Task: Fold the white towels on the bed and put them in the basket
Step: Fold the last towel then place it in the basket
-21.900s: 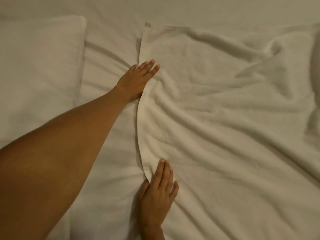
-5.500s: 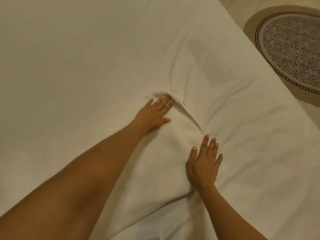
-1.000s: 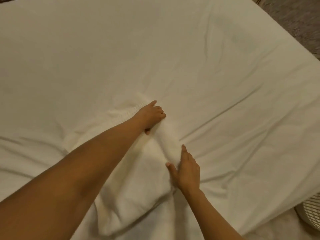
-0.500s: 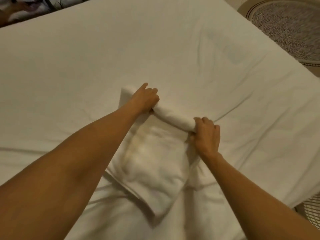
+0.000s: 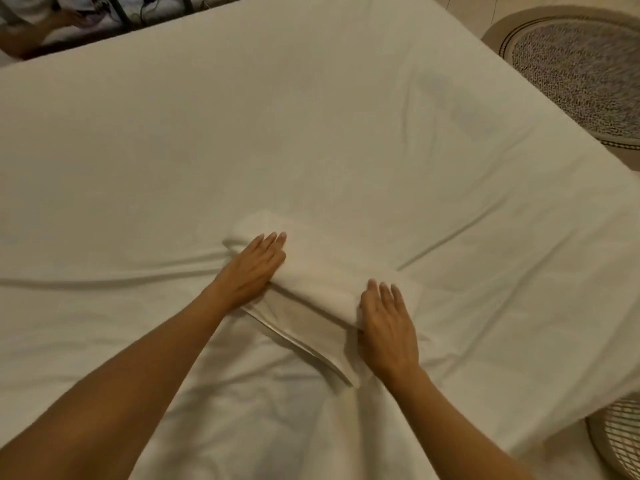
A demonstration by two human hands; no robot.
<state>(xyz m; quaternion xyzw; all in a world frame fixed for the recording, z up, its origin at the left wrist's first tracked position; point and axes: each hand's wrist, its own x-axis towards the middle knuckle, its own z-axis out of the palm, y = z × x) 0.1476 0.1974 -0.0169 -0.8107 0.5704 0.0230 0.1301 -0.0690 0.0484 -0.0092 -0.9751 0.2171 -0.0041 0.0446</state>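
A white towel lies folded into a thick compact bundle on the white sheet of the bed, near the middle. My left hand lies flat on the bundle's left end, fingers stretched forward. My right hand presses flat on its right near end, fingers apart. The lower layers of the towel stick out toward me between the two hands. At the bottom right, past the bed's edge, part of a pale slatted basket shows.
A round patterned rug lies on the floor beyond the bed's right edge. At the top left, past the bed's far edge, another person's arm and some dark rails and cables show.
Half a second ago both hands gripped the towel's far fold and were bringing it toward me. That fold now lies down on the bundle, and both hands rest flat on it.
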